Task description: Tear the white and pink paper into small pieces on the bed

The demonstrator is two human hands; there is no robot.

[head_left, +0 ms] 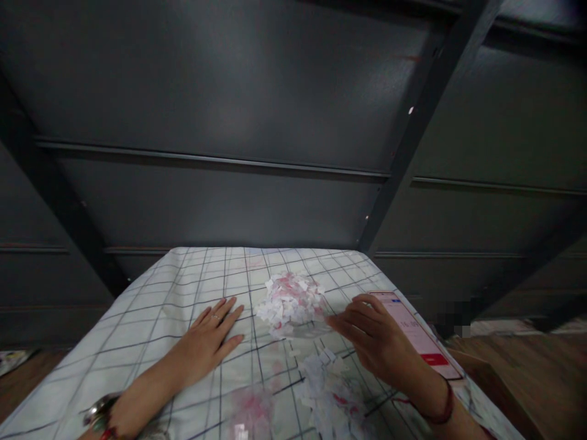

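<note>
My left hand [211,333] lies flat on the checked tablecloth [192,275], fingers stretched out and holding nothing. To its right is a heap of small white and pink paper-like pieces [291,302]. At the heap's right edge my right hand [373,333] has its fingers bent and pressed together. Whatever may be between those fingertips is too small to make out. Closer to me, a second spread of white pieces [328,391] lies below the right hand. Left of that spread sits a pink, see-through bundle [252,406], blurred at its edges.
A phone [415,336] with a lit screen lies along the table's right side, partly behind my right hand. A dark panelled metal wall [238,208] rises at the table's far edge. Down on the right, a brown cardboard box [486,379] stands beside the table.
</note>
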